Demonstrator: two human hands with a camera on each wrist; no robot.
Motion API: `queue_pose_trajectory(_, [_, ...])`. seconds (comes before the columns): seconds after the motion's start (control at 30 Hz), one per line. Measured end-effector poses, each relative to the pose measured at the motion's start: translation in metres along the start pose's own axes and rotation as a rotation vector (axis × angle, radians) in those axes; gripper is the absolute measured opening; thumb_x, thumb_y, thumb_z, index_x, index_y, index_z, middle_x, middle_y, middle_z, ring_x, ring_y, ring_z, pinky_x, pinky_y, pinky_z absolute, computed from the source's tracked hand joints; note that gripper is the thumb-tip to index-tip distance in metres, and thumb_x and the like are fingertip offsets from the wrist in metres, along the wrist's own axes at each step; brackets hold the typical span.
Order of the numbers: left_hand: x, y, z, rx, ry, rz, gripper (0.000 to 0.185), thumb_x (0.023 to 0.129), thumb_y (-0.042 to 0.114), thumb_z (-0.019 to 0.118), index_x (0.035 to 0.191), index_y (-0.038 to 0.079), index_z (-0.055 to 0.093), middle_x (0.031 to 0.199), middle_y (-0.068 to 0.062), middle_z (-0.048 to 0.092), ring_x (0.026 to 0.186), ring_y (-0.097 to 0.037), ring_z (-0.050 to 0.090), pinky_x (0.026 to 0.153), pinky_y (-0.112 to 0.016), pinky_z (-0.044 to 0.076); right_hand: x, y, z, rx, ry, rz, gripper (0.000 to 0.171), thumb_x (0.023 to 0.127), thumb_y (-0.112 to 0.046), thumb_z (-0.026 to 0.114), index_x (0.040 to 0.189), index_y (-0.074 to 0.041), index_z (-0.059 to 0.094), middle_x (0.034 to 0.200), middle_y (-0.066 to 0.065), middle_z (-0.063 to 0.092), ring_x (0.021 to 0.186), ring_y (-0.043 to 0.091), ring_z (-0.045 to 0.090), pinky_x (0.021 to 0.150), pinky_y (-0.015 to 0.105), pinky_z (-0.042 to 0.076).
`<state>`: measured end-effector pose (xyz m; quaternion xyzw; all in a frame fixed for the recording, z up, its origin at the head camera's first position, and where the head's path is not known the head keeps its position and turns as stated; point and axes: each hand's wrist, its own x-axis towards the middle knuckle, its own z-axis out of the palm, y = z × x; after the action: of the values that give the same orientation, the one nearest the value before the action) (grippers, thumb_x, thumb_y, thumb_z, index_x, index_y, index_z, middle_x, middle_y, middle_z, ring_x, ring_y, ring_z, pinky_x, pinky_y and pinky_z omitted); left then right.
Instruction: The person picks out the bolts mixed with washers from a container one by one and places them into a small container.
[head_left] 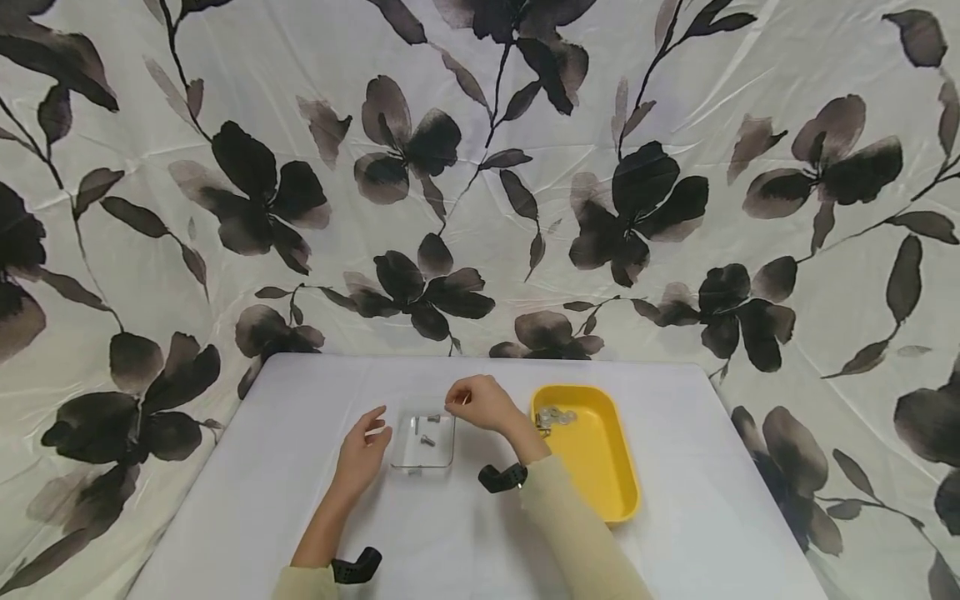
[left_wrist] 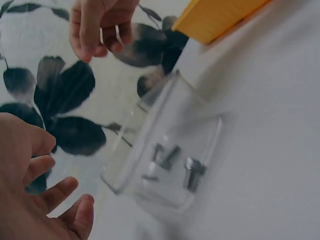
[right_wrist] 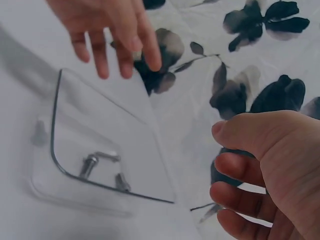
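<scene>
My left hand (head_left: 363, 454) rests on the white table (head_left: 247, 500) just to the left of the clear tray (head_left: 423, 442), with its fingers relaxed and spread, holding nothing. My right hand (head_left: 482, 402) hovers over the far right corner of that tray with the fingers curled together; in the left wrist view they seem to pinch something thin and pale, but it is too small for me to say what it is. Inside the clear tray lie a few small metal bolts (left_wrist: 176, 162), so I judge that some pieces are already placed there. More small metal parts (head_left: 553, 415) are in the far end of the yellow tray (head_left: 600, 467), which stands just to the right of my right wrist, so I think the moving of pieces is only partly done and several remain. Nothing stands between the two trays; only my own right forearm crosses the space beside the yellow tray. Behind the table hangs a white cloth with dark flowers (head_left: 645, 200).
</scene>
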<state>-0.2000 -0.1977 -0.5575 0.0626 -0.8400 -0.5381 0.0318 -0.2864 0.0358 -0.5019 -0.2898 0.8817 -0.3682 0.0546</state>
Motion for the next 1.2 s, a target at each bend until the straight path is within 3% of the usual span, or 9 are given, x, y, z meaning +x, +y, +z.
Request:
queue_pose_trajectory(0.1, [0.001,0.018,0.005,-0.001,-0.06,0.054,0.046,0.101,0.021,0.052,0.145,0.012,0.042,0.137,-0.02,0.047,0.121,-0.036,0.049,0.094,-0.051,0.047,-0.005,0.003,-0.013,-0.005,0.008,0.009,0.004,0.09,-0.019,0.071,0.089,-0.015,0.073,0.077,-0.009,0.062,0.071,0.01,0.055,0.061,0.023,0.049])
queue_pose_trajectory(0.23, [0.0,0.033,0.02,-0.009,-0.124,0.079,0.044,0.1,0.021,0.054,0.143,0.014,0.045,0.136,-0.015,0.049,0.12,-0.033,0.05,0.093,-0.049,0.049,-0.012,0.01,-0.027,-0.028,0.018,0.018,0.004,0.09,-0.02,0.071,0.089,-0.017,0.073,0.077,-0.009,0.062,0.07,0.01,0.055,0.061,0.023,0.049])
queue_pose_trajectory(0.5, [-0.002,0.051,0.067,-0.039,-0.233,0.102,0.041,0.099,0.018,0.056,0.139,0.012,0.051,0.129,-0.016,0.054,0.107,-0.029,0.058,0.082,-0.04,0.054,-0.031,0.034,-0.047,-0.021,0.069,0.047,0.005,0.089,-0.018,0.072,0.087,-0.014,0.073,0.075,-0.008,0.062,0.071,0.012,0.055,0.063,0.023,0.051])
queue_pose_trajectory(0.67, [-0.001,0.061,0.089,-0.108,-0.341,0.116,0.039,0.099,0.015,0.055,0.138,0.01,0.052,0.123,-0.018,0.056,0.101,-0.037,0.06,0.076,-0.038,0.056,-0.044,0.052,-0.06,-0.001,0.103,0.082,0.005,0.089,-0.017,0.071,0.087,-0.013,0.073,0.076,-0.007,0.063,0.071,0.013,0.055,0.063,0.024,0.052])
queue_pose_trajectory(0.77, [0.001,0.065,0.099,-0.147,-0.403,0.109,0.04,0.1,0.018,0.054,0.139,0.01,0.05,0.121,-0.019,0.055,0.102,-0.039,0.06,0.077,-0.039,0.057,-0.051,0.06,-0.066,0.014,0.131,0.113,0.004,0.089,-0.016,0.071,0.087,-0.013,0.073,0.076,-0.006,0.063,0.071,0.014,0.055,0.063,0.025,0.052])
queue_pose_trajectory(1.0, [-0.001,0.065,0.118,-0.166,-0.491,0.035,0.051,0.099,0.031,0.057,0.144,0.011,0.045,0.116,-0.013,0.057,0.1,-0.031,0.062,0.077,-0.043,0.058,-0.064,0.076,-0.07,0.026,0.152,0.179,0.008,0.089,-0.016,0.071,0.087,-0.008,0.073,0.076,-0.004,0.063,0.071,0.015,0.056,0.066,0.026,0.052])
queue_pose_trajectory(1.2, [-0.007,0.062,0.137,-0.243,-0.561,-0.013,0.063,0.096,0.03,0.064,0.149,0.01,0.037,0.118,-0.014,0.055,0.103,-0.04,0.061,0.076,-0.047,0.058,-0.077,0.09,-0.068,0.06,0.163,0.22,0.005,0.089,-0.011,0.071,0.087,-0.007,0.073,0.077,-0.001,0.065,0.071,0.016,0.055,0.064,0.028,0.05])
